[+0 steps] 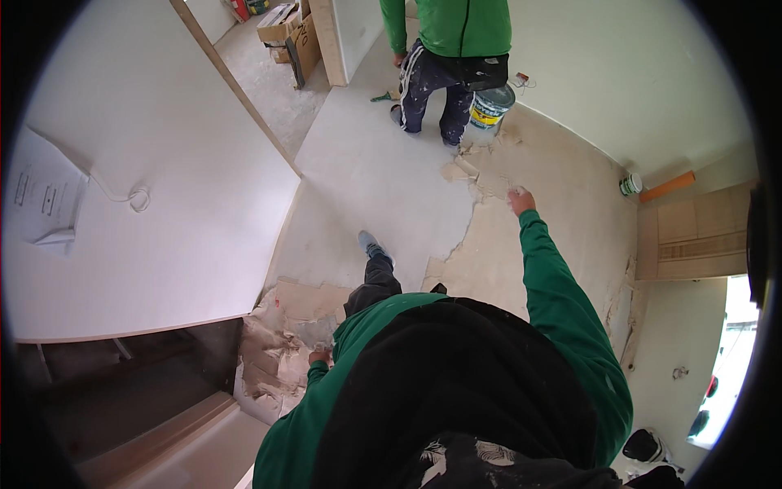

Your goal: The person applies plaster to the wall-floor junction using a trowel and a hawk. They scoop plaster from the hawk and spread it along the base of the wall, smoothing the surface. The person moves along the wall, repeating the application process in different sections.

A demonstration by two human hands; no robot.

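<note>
My right arm, in a green sleeve, reaches forward over the beige, unevenly coated floor [562, 175]. At its end my right hand [521, 202] has its fingers curled in; what they hold, if anything, is too small to make out. My left hand [319, 356] is low beside my body, near crumpled, dusty brown sheeting [273, 359]; the sleeve and my torso hide most of its fingers. A ragged edge divides the beige floor from a smooth pale grey layer [383, 183]. My shoe [371, 243] stands on that grey layer.
Ahead, another person [444, 49] in a green top stands beside a lidded bucket [492, 106]. A green-handled tool [381, 98] lies near their foot. A white partition [163, 187] rises on the left, cardboard boxes [292, 37] beyond. An orange pipe [668, 186] and small tub [630, 184] are right.
</note>
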